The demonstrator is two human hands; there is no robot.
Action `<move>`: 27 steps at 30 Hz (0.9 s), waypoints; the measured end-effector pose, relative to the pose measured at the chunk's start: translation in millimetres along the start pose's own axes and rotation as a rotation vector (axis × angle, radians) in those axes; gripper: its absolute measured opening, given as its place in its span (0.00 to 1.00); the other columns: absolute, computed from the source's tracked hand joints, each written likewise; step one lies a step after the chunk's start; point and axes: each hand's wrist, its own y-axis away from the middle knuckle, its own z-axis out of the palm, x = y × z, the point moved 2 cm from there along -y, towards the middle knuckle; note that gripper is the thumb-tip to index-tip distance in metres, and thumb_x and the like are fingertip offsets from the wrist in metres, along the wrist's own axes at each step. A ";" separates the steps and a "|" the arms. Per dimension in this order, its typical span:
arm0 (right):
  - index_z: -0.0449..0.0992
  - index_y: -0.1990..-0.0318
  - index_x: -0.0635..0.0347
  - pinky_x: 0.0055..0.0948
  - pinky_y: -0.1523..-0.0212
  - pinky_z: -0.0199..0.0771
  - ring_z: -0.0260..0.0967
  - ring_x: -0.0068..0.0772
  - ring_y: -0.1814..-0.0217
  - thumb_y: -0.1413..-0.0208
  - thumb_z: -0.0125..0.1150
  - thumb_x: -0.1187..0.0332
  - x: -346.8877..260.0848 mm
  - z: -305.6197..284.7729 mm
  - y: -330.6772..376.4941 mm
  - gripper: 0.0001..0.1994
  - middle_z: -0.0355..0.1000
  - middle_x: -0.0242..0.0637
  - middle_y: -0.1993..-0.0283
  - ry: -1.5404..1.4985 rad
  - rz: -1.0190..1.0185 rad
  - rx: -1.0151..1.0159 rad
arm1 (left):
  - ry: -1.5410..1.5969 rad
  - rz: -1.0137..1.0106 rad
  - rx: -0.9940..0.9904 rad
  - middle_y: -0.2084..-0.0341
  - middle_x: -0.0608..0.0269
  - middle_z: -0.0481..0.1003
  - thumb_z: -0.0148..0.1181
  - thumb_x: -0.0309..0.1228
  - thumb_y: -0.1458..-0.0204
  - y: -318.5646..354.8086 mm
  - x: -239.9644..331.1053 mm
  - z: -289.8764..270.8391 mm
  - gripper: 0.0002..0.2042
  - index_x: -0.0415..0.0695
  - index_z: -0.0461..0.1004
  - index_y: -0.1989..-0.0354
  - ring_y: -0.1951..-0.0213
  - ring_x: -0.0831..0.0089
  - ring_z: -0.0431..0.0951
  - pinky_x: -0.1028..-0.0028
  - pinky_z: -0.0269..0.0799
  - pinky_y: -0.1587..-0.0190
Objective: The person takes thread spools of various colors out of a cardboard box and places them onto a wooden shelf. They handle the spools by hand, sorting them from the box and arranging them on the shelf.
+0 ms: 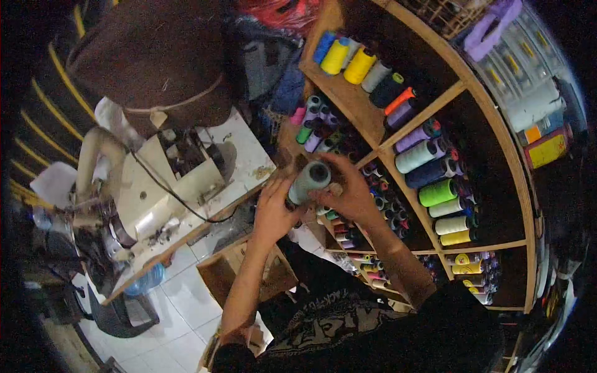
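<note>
A grey-green thread spool (309,181) is held between my two hands, its dark hollow end facing up toward me. My left hand (275,208) has its fingers wrapped round the spool's left side. My right hand (349,189) grips it from the right, the thumb and fingers bent against it. Just beyond the hands, small thread spools (316,118) in dark, green and purple stand in a wooden shelf compartment.
To the left, a cream sewing machine (180,193) sits on a white table (239,140). On the right rises a wooden shelf (497,143) with coloured thread cones (437,193). A cardboard box (214,273) and a blue water bottle (146,278) stand low near the tiled floor (180,311).
</note>
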 end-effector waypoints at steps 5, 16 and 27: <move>0.62 0.45 0.59 0.25 0.56 0.69 0.66 0.25 0.53 0.52 0.61 0.73 20.2 -52.3 -10.7 0.25 0.68 0.39 0.55 -0.287 0.164 0.359 | 0.164 0.016 0.063 0.60 0.48 0.73 0.69 0.29 0.66 -135.5 26.8 39.7 0.28 0.41 0.68 0.52 0.58 0.59 0.75 0.68 0.70 0.59; 0.63 0.47 0.61 0.29 0.55 0.70 0.69 0.26 0.58 0.48 0.57 0.71 93.3 -47.0 2.0 0.21 0.70 0.37 0.59 -0.272 0.385 0.124 | 0.069 0.035 0.265 0.66 0.47 0.73 0.71 0.29 0.68 -277.5 -3.7 117.7 0.23 0.36 0.72 0.60 0.62 0.55 0.75 0.65 0.69 0.61; 0.66 0.49 0.58 0.26 0.58 0.70 0.69 0.26 0.57 0.47 0.56 0.69 104.9 -49.0 9.0 0.17 0.72 0.36 0.61 -0.221 0.285 -0.003 | 0.011 0.097 0.403 0.69 0.47 0.73 0.69 0.29 0.64 -263.3 -2.5 140.3 0.19 0.35 0.68 0.65 0.64 0.51 0.74 0.63 0.69 0.62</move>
